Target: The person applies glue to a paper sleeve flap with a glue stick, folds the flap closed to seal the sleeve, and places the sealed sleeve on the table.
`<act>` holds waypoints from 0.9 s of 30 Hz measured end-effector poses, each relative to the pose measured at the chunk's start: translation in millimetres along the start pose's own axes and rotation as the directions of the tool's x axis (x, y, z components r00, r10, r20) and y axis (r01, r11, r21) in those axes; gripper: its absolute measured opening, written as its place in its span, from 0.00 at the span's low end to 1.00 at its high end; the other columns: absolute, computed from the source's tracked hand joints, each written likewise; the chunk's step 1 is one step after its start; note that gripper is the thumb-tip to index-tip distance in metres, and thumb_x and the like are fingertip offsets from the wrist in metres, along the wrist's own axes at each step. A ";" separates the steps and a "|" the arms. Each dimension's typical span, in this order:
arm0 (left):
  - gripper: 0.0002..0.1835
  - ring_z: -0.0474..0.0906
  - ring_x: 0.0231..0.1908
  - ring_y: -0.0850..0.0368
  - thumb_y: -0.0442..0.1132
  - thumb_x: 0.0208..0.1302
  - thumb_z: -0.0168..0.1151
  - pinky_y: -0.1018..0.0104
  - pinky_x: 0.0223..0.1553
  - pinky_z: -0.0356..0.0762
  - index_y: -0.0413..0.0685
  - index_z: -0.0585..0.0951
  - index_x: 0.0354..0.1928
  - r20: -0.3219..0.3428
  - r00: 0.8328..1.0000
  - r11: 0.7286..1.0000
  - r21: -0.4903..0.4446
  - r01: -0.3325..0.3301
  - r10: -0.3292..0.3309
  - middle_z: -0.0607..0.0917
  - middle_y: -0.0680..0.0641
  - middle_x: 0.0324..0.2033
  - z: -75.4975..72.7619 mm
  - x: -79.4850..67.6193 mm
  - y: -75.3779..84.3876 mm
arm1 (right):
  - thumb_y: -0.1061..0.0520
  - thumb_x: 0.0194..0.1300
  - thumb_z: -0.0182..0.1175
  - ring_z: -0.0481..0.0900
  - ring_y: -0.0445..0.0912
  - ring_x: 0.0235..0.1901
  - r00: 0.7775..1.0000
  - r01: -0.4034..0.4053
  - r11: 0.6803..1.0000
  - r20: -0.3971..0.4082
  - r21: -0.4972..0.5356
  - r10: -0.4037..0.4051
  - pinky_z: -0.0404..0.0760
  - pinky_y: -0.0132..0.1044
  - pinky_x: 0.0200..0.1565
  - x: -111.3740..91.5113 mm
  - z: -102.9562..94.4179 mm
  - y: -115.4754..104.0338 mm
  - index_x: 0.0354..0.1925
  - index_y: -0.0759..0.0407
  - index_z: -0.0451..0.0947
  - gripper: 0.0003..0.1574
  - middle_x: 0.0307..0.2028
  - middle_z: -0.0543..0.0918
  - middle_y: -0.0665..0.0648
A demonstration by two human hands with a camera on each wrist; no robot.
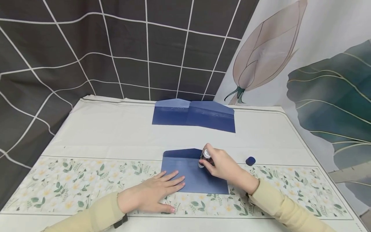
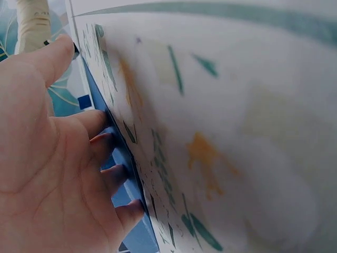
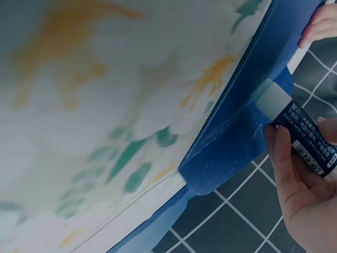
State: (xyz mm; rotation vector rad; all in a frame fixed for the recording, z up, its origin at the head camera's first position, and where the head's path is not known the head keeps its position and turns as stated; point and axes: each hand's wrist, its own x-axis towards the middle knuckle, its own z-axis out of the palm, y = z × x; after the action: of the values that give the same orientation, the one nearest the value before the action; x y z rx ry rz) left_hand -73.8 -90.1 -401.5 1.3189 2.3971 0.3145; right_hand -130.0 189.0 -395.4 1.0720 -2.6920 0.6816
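A blue paper envelope lies on the table, its darker flap folded out along the far edge. My left hand rests on its left near corner, fingers straight and spread, thumb on the floral cloth. My right hand grips a glue stick with a dark printed label. In the right wrist view, the uncapped pale tip meets the blue paper near the flap, and whitish smears show there. The dark blue cap sits apart on the cloth, right of the envelope.
Two more blue envelopes, side by side and overlapping, lie at the back of the table with flaps outward. A white tablecloth with a floral band covers the table. Behind it hangs a dark grid-patterned curtain.
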 end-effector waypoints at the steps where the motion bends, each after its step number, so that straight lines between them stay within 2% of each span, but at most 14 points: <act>1: 0.40 0.44 0.76 0.51 0.67 0.67 0.45 0.43 0.72 0.51 0.54 0.56 0.74 0.001 1.000 1.000 -0.001 0.000 0.000 0.53 0.53 0.75 -0.1 0.0 0.1 | 0.57 0.63 0.64 0.66 0.28 0.15 1.000 -0.006 1.000 -0.001 -0.003 0.006 0.67 0.22 0.19 -1.6 -1.1 0.8 0.41 0.57 0.68 0.14 0.21 0.80 0.46; 5: 0.40 0.44 0.75 0.51 0.67 0.67 0.45 0.43 0.71 0.52 0.53 0.57 0.74 -0.007 1.000 1.000 0.010 -0.007 0.007 0.54 0.53 0.75 0.2 0.0 0.1 | 0.58 0.62 0.64 0.59 0.27 0.13 1.000 -0.020 1.000 -0.014 -0.014 0.020 0.63 0.22 0.17 -7.7 -5.0 4.4 0.41 0.57 0.68 0.14 0.19 0.78 0.45; 8: 0.40 0.45 0.75 0.50 0.67 0.67 0.45 0.43 0.71 0.52 0.53 0.57 0.74 -0.011 1.000 1.000 0.014 -0.011 0.011 0.54 0.52 0.75 0.5 -0.2 0.0 | 0.58 0.62 0.65 0.58 0.27 0.13 0.999 -0.034 0.999 -0.018 -0.024 0.033 0.62 0.22 0.16 -13.1 -7.5 7.6 0.41 0.57 0.68 0.15 0.18 0.77 0.45; 15: 0.40 0.44 0.75 0.50 0.67 0.67 0.44 0.43 0.71 0.51 0.53 0.57 0.74 -0.003 1.000 1.000 0.010 -0.012 0.012 0.53 0.52 0.75 1.0 -0.6 -0.3 | 0.59 0.61 0.65 0.69 0.27 0.14 0.996 -0.077 0.996 -0.040 -0.034 0.076 0.67 0.19 0.17 -26.3 -14.5 13.2 0.41 0.57 0.68 0.15 0.18 0.78 0.46; 23: 0.40 0.44 0.76 0.50 0.67 0.67 0.43 0.43 0.71 0.52 0.53 0.56 0.74 0.001 1.000 1.000 0.020 -0.009 0.009 0.53 0.52 0.75 0.5 -1.4 0.4 | 0.59 0.60 0.66 0.72 0.28 0.15 0.991 -0.125 0.991 -0.058 -0.055 0.122 0.68 0.18 0.17 -39.0 -22.8 18.9 0.41 0.57 0.68 0.16 0.20 0.81 0.49; 27: 0.41 0.44 0.76 0.50 0.67 0.67 0.43 0.43 0.71 0.52 0.53 0.56 0.74 -0.001 1.000 1.000 0.025 -0.014 0.014 0.53 0.52 0.75 -0.1 -0.7 0.2 | 0.60 0.61 0.65 0.77 0.32 0.16 0.988 -0.145 0.988 -0.065 -0.045 0.142 0.70 0.18 0.18 -44.4 -25.9 22.2 0.40 0.57 0.68 0.15 0.22 0.83 0.50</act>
State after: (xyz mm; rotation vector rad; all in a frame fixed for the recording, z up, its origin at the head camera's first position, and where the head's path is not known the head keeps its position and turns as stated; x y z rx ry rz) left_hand -73.4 -90.6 -401.2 1.3477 2.4005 0.2901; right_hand -113.2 242.4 -394.2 0.8379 -2.7373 0.6557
